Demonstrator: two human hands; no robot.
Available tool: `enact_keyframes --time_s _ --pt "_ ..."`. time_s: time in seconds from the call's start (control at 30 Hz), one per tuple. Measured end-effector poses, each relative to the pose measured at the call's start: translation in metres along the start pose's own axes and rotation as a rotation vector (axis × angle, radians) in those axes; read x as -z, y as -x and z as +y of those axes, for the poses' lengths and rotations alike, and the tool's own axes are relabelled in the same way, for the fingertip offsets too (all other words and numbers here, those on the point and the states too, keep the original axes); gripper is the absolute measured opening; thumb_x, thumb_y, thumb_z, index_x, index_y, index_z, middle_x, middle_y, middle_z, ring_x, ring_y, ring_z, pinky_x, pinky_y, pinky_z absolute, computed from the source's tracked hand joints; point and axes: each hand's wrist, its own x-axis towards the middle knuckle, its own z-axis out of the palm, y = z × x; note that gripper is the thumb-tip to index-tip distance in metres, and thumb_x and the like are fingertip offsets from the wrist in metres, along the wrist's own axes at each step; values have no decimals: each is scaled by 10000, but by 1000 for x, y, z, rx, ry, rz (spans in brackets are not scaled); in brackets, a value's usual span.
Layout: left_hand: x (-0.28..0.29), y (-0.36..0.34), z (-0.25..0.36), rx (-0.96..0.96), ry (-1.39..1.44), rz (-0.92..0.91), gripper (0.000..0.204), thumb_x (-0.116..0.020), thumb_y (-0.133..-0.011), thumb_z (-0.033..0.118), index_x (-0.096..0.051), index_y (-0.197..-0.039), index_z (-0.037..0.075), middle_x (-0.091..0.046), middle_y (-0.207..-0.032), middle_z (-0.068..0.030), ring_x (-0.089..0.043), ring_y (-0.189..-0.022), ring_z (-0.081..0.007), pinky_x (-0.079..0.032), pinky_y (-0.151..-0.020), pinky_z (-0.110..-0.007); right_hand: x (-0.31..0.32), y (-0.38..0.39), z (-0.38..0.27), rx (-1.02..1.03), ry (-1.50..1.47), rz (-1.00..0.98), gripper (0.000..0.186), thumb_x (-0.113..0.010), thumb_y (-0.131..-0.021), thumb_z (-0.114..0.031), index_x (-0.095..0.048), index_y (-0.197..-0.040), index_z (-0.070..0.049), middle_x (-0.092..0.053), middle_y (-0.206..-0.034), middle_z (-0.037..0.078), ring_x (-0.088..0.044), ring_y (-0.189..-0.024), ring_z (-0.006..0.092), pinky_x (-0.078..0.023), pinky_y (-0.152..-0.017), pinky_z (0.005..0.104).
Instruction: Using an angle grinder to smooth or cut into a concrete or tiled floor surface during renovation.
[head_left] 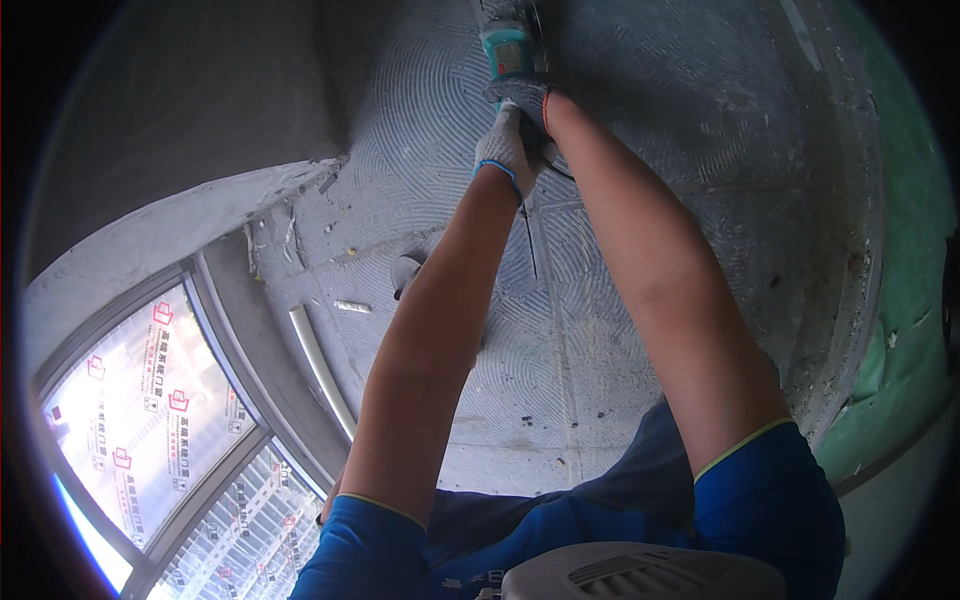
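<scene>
My two gloved hands are close together at the top of the head view, both closed on the rear of a teal power tool (509, 55). My left hand (506, 143), in a pale knit glove with a blue cuff, is nearest to me on its grip. Just above it and to the right, my right hand (528, 103), in a grey glove with an orange cuff, wraps round the tool. The tool points away from me and its working end leaves the picture at the upper edge. A thin black cord (531, 245) trails below my hands.
Combed ridges cover the grey floor (590, 290). A white pipe (322, 370), a short pale scrap (352, 306) and a round whitish object (405, 272) lie left of my arms. Film-covered window panes (150, 410) are at lower left; a green surface (905, 300) curves along the right.
</scene>
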Motion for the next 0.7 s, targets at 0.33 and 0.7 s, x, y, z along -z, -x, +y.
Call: enact_keyframes --time_s 0.33,0.7 --pt "-8 1 -13 -8 56 9 312 -528 -967 395 -581 -1039 96 -637 -913 -47 -617 -738 -202 -521 -561 -353 23 37 -25 -124 -159 -5 556 -756 -739 -404 -637 -1148 -47 -672 -1064 150 -639 -952 245 -502 -845 389" --pt "-3 9 -21 -6 62 48 310 -549 -955 392 -593 -1029 93 -643 -928 -50 -629 -774 -208 -536 -594 -380 36 69 -41 -83 -103 -270 869 -581 -851 -500 -119 -1535 -229 -147 -1590 64 -253 -1422 247 -172 -1161 370"
